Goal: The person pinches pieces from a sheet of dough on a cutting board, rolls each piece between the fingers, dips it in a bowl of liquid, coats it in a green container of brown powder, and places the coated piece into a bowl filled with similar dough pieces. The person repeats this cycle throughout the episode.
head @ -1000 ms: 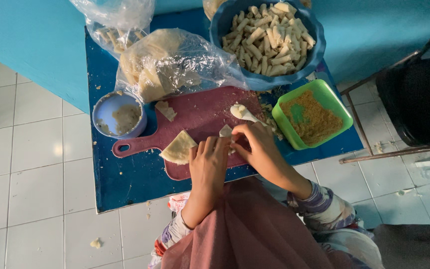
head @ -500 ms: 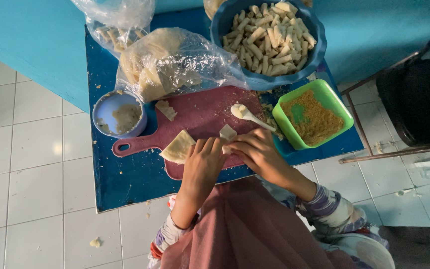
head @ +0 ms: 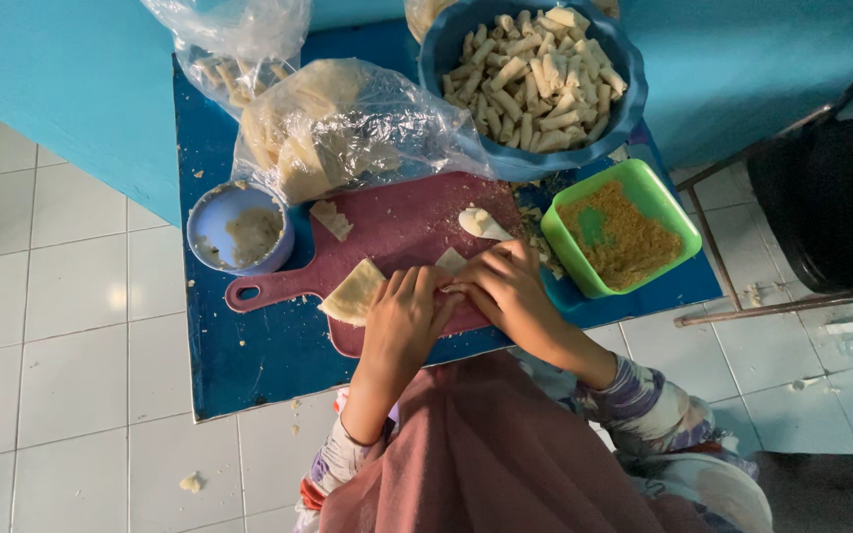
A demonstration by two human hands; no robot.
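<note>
- Where the dark red cutting board [head: 387,232] lies on the blue table [head: 249,365]: both hands down together near its front edge.
- Left hand [head: 402,321]: fingers curled onto a pale wrapper sheet [head: 354,293], pinning its right-hand part; sheet's left corner flat on the board.
- Right hand [head: 507,288]: fingers bent inward, tips meeting the left hand's over the same wrapper; small pale corner [head: 450,260] visible just above the fingers. Hold on the wrapper itself hidden, cannot tell.
- White spoon [head: 483,223]: on the board, just beyond the right hand.
- Green tub [head: 683,222] of brown crumb filling: right of the board.
- Blue bowl [head: 446,59] heaped with finished rolls: behind the board.
- Clear bag [head: 348,128] of stacked wrappers: rear left, overlapping the board's edge.
- Small pale-blue bowl [head: 211,219] with paste: left, beside the board's handle.
- Loose wrapper scrap [head: 331,218]: on the board near the handle end.
</note>
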